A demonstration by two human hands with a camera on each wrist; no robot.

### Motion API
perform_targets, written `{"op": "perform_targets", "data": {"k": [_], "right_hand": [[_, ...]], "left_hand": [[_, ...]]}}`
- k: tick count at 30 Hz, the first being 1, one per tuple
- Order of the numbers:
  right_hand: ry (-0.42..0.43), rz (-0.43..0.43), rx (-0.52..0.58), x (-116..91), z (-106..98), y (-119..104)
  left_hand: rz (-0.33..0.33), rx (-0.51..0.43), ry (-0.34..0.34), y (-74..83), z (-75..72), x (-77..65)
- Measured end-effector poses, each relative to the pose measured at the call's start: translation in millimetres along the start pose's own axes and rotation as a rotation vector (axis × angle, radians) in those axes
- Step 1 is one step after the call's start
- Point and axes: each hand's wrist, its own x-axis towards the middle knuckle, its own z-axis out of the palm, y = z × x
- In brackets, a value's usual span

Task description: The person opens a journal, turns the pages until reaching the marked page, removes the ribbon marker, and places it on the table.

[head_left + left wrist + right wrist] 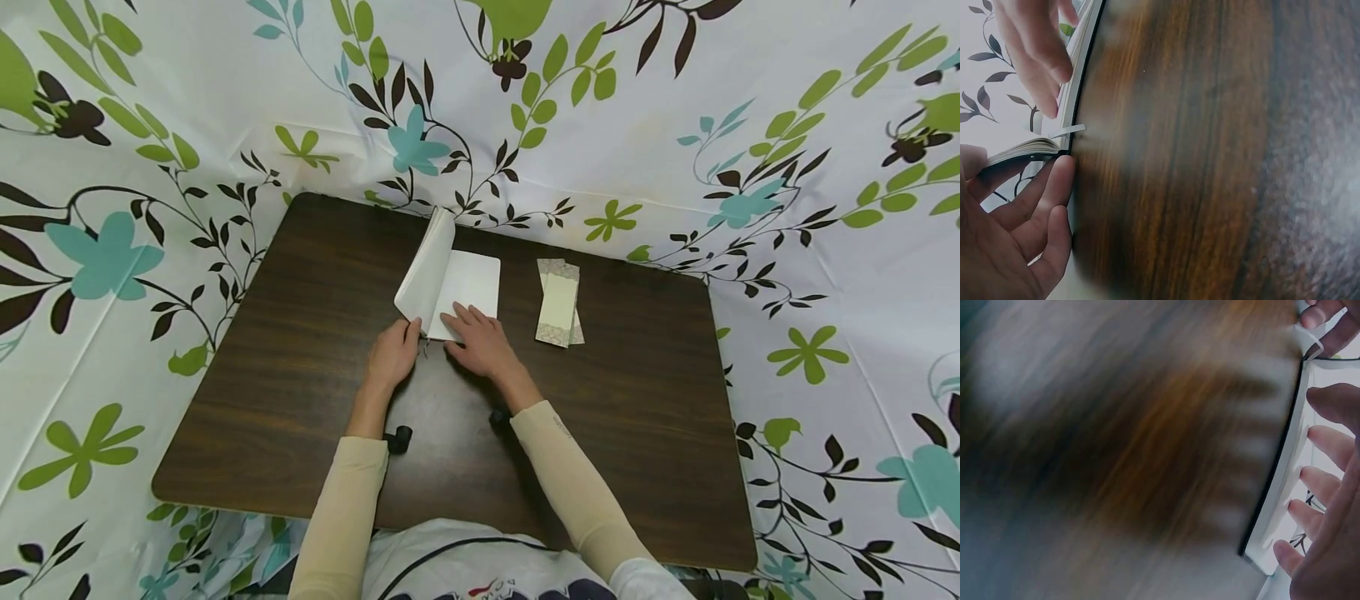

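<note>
An open notebook (pixel 472 283) with blank white pages and a dark cover lies towards the back of the table, its left half tilted up. My left hand (pixel 394 353) pinches the lower edge of that raised half. In the left wrist view the thumb is on the pages and the fingers (pixel 1060 181) are behind the dark cover. A thin pale ribbon (pixel 1069 130) sticks out at the spine. My right hand (pixel 483 343) lies over the lower part of the right page, fingers spread; in the right wrist view its fingertips (pixel 1297 474) are at the page.
Right of the notebook, two pale patterned paper strips (pixel 557 308) overlap on the dark wooden table (pixel 637 417). A leaf-printed white curtain (pixel 660 125) hangs around the back and sides. Small black devices (pixel 399 439) sit at the wrists.
</note>
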Motion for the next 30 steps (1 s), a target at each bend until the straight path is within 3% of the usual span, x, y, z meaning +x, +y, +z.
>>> {"op": "perform_targets", "data": {"k": [8, 30], "right_hand": [[0.012, 0.038, -0.018, -5.2, -4.1, 15.0], [-0.009, -0.004, 0.164, -9.4, -8.1, 40.9]], "left_hand": [[-0.003, -0.013, 0.003, -2.2, 1.5, 1.8], [-0.007, -0.052, 0.014, -3.0, 1.8, -1.3]]}}
